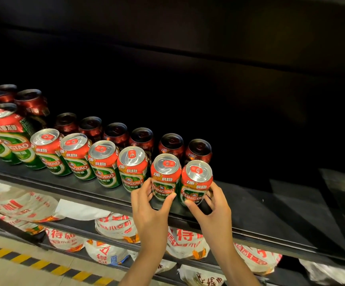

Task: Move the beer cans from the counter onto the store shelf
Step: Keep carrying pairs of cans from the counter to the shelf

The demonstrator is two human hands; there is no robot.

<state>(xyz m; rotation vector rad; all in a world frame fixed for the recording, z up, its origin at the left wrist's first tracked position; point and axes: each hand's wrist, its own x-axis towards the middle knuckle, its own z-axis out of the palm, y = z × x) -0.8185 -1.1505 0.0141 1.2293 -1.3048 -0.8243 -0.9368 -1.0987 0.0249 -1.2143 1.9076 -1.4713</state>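
hands (pixel 146 205) (pixel 215 203) each hold one upright can (pixel 165 178) (pixel 195 182) on shelf (pixel 270 213).

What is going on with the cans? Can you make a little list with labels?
place: store shelf
left hand: grips the second-last Tsingtao can
right hand: grips the end Tsingtao can
front row: green and red Tsingtao cans, upright
back row: more cans in shadow
shelf below: white flour bags

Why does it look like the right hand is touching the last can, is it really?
Touching. The head view shows the right hand wrapped around the last can, thumb across its front and fingers behind its right side.
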